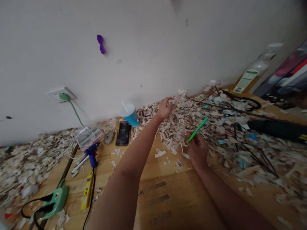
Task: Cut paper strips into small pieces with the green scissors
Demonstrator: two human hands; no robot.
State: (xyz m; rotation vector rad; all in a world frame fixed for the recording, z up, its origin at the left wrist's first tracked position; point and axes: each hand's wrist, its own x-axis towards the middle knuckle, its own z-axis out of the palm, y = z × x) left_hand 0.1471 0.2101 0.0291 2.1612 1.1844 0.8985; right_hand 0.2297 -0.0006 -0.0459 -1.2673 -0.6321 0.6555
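Note:
My left hand (165, 108) reaches far out to the heap of pale paper-like scraps (178, 111) against the wall. Its fingers are stretched out over the scraps, and nothing shows between them. Closer to me, my right hand (198, 148) is closed on a slim bright green stick (198, 129) with a blue edge, which slants up to the right. Whether the stick is a tool or a strip, I cannot tell. Loose scraps lie on the wooden table around this hand.
Left of my arm are a blue cup (132, 116), a blurred dark object (123, 133), a blue glue gun (92, 155), a yellow packet (87, 190) and a green power strip (56, 201). At right stand a bottle (250, 75) and dark thin stems (230, 108).

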